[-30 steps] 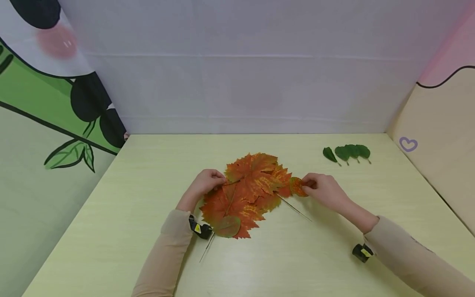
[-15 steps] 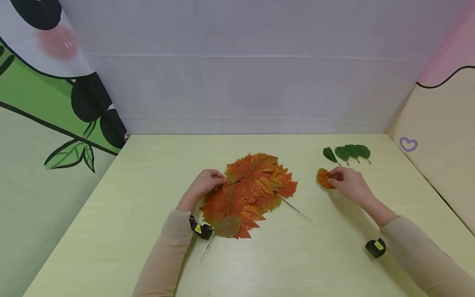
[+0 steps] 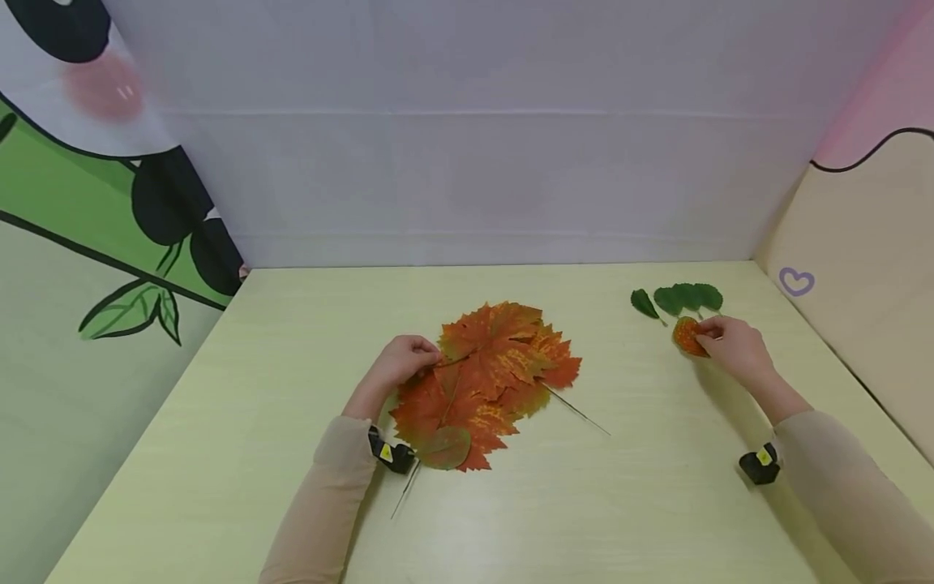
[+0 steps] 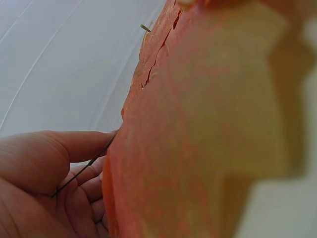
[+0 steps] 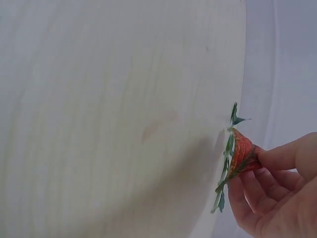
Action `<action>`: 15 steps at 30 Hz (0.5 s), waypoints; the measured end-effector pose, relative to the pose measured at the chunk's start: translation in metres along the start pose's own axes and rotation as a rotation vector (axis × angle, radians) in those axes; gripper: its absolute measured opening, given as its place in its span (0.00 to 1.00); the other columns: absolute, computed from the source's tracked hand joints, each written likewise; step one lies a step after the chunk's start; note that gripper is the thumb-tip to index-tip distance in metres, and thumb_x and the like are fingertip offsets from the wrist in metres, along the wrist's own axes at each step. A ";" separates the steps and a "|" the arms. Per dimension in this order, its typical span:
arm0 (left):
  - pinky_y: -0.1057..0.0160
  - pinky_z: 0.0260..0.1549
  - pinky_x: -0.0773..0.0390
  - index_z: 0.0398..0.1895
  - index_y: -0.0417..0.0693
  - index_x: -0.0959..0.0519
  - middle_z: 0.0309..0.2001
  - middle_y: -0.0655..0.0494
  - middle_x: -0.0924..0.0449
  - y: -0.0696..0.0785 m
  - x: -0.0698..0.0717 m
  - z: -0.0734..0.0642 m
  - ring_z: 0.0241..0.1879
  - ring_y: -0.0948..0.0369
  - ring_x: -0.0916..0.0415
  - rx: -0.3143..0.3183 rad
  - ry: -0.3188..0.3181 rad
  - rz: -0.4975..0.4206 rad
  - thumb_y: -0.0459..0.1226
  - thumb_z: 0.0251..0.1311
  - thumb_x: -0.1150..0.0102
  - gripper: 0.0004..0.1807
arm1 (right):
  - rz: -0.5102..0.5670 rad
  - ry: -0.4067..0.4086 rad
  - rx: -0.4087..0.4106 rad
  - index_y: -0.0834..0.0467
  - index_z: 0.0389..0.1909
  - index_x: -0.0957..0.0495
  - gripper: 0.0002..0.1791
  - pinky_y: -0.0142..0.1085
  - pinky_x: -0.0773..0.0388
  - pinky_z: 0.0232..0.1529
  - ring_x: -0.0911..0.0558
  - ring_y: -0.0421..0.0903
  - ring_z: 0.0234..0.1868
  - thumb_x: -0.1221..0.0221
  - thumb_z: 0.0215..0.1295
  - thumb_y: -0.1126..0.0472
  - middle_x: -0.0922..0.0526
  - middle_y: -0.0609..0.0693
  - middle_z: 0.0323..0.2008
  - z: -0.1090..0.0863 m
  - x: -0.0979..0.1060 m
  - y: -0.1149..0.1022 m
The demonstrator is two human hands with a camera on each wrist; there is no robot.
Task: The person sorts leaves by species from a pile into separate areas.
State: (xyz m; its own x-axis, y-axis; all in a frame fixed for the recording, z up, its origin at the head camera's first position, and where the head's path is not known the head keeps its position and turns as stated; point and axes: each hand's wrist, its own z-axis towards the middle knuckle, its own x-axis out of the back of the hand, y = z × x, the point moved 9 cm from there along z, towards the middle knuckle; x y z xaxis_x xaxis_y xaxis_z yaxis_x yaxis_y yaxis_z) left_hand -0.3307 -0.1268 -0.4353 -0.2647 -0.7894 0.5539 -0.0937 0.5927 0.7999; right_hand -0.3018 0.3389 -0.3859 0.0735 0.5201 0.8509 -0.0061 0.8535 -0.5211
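Note:
In the head view, a pile of orange maple leaves (image 3: pixel 485 381) lies mid-table, with thin stems sticking out. My left hand (image 3: pixel 403 359) is at the pile's left edge and pinches a maple leaf by its stem; the left wrist view has the dark stem (image 4: pixel 79 173) running between thumb and fingers. Over at the right, my right hand (image 3: pixel 735 349) pinches a small rounded orange leaf (image 3: pixel 686 336) between thumb and fingers. That leaf (image 5: pixel 242 152) looks curled in the right wrist view. Just beyond it sit several small green leaves (image 3: pixel 686 298) in a row.
A rounded olive-brown leaf (image 3: pixel 443 448) lies on the front of the pile. The pale wooden table (image 3: pixel 584 503) meets a plain light cloth backdrop (image 3: pixel 474 178) behind, with printed panels on the left and right sides.
My right hand has carried the small orange leaf away from the pile's right side, rightward and slightly back, to just in front of the green leaves. My left hand stays in place.

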 end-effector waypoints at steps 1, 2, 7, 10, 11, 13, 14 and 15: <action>0.67 0.23 0.32 0.37 0.40 0.21 0.28 0.54 0.26 0.000 0.000 0.000 0.24 0.61 0.33 0.000 0.000 0.003 0.39 0.59 0.44 0.11 | -0.005 0.004 -0.007 0.72 0.43 0.28 0.15 0.51 0.29 0.37 0.25 0.65 0.40 0.50 0.62 0.64 0.24 0.71 0.40 0.001 0.003 0.004; 0.67 0.23 0.32 0.37 0.40 0.21 0.28 0.54 0.26 0.000 0.000 -0.001 0.24 0.61 0.33 0.000 0.000 0.004 0.39 0.59 0.44 0.11 | -0.009 0.009 -0.012 0.72 0.43 0.28 0.15 0.51 0.30 0.37 0.26 0.65 0.40 0.50 0.62 0.64 0.24 0.71 0.41 0.001 0.006 0.009; 0.66 0.22 0.33 0.37 0.40 0.21 0.28 0.54 0.26 0.001 0.000 -0.002 0.23 0.61 0.34 -0.004 -0.006 -0.011 0.39 0.59 0.45 0.11 | -0.042 0.024 -0.075 0.73 0.44 0.29 0.16 0.54 0.32 0.38 0.28 0.68 0.41 0.53 0.61 0.65 0.26 0.73 0.43 0.004 0.022 0.029; 0.66 0.22 0.34 0.37 0.40 0.22 0.27 0.54 0.26 0.001 0.000 -0.002 0.22 0.61 0.35 -0.003 -0.009 -0.018 0.39 0.59 0.45 0.11 | -0.057 0.018 -0.115 0.73 0.45 0.30 0.17 0.54 0.33 0.38 0.30 0.69 0.42 0.54 0.61 0.65 0.28 0.73 0.44 0.006 0.027 0.038; 0.66 0.22 0.34 0.37 0.41 0.22 0.27 0.54 0.26 0.001 0.000 -0.002 0.23 0.61 0.35 -0.003 -0.008 -0.016 0.39 0.59 0.45 0.10 | -0.060 0.016 -0.123 0.73 0.45 0.30 0.17 0.53 0.33 0.38 0.29 0.69 0.42 0.55 0.61 0.64 0.27 0.73 0.44 0.006 0.029 0.039; 0.66 0.22 0.33 0.37 0.41 0.22 0.27 0.54 0.26 0.001 0.000 -0.002 0.23 0.61 0.34 -0.003 -0.007 -0.015 0.39 0.59 0.45 0.10 | -0.065 0.011 -0.134 0.73 0.46 0.30 0.18 0.52 0.33 0.37 0.29 0.68 0.41 0.55 0.61 0.64 0.27 0.73 0.44 0.008 0.029 0.042; 0.66 0.22 0.33 0.37 0.41 0.22 0.27 0.54 0.26 0.001 0.000 -0.002 0.23 0.61 0.34 -0.003 -0.007 -0.013 0.39 0.59 0.45 0.10 | -0.065 0.008 -0.137 0.73 0.46 0.30 0.18 0.51 0.33 0.36 0.28 0.67 0.41 0.55 0.61 0.64 0.26 0.72 0.43 0.008 0.029 0.043; 0.66 0.22 0.33 0.37 0.41 0.22 0.27 0.54 0.26 0.001 0.000 -0.002 0.23 0.61 0.34 -0.004 -0.007 -0.013 0.39 0.59 0.45 0.10 | -0.064 0.005 -0.139 0.73 0.46 0.31 0.18 0.50 0.32 0.35 0.28 0.67 0.40 0.55 0.61 0.64 0.26 0.72 0.43 0.008 0.029 0.044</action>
State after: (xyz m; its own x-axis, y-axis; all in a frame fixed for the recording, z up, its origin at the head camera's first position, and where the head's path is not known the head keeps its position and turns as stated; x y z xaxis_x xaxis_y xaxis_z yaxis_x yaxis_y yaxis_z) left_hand -0.3288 -0.1265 -0.4342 -0.2701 -0.7959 0.5419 -0.0936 0.5819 0.8079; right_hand -0.3083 0.3918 -0.3837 0.0740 0.4642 0.8826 0.1371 0.8719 -0.4700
